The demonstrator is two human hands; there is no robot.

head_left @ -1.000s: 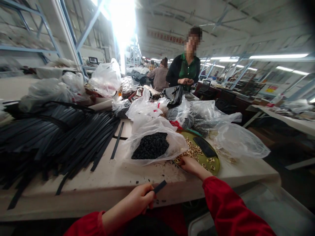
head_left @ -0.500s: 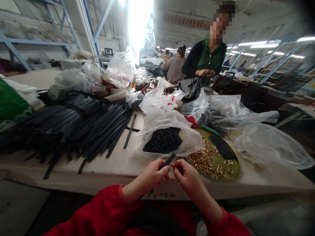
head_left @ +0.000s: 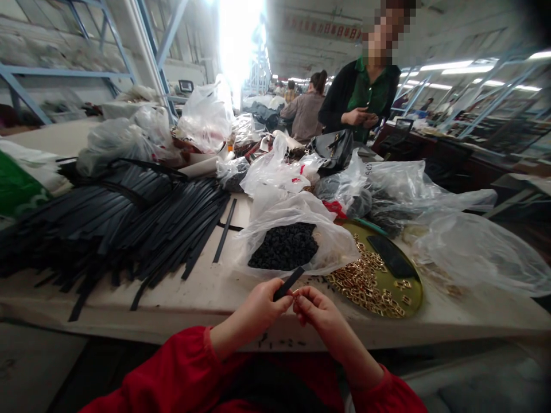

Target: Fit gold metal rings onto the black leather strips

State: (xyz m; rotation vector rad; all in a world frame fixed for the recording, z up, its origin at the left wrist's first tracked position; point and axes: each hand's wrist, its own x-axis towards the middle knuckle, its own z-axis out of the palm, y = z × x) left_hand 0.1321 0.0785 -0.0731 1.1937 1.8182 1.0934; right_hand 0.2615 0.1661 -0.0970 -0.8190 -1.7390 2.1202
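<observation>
Near the table's front edge, my left hand [head_left: 263,303] is closed on a short black strap [head_left: 289,283], whose free end slants up and to the right. My right hand [head_left: 317,308] pinches a small gold buckle [head_left: 295,292] right beside the strap's lower end; the fingers mostly cover it, and I cannot tell whether the strap passes through it. Just beyond my hands, an open plastic bag [head_left: 336,244] holds many small black pieces [head_left: 282,246]. To the right, a round yellowish tray [head_left: 411,281] carries a heap of gold buckles [head_left: 359,275] and a dark flat slab [head_left: 391,256].
A large pile of black straps [head_left: 107,223] covers the table's left side, with a single strap [head_left: 224,231] lying apart. Clear plastic bags [head_left: 473,246] crowd the right and back. Across the table stands a person in a green shirt [head_left: 365,100].
Both hands have shifted slightly left, and the right-hand fingers have closed in nearer to the left hand. More of the strap shows above my left hand. The view has moved a little.
</observation>
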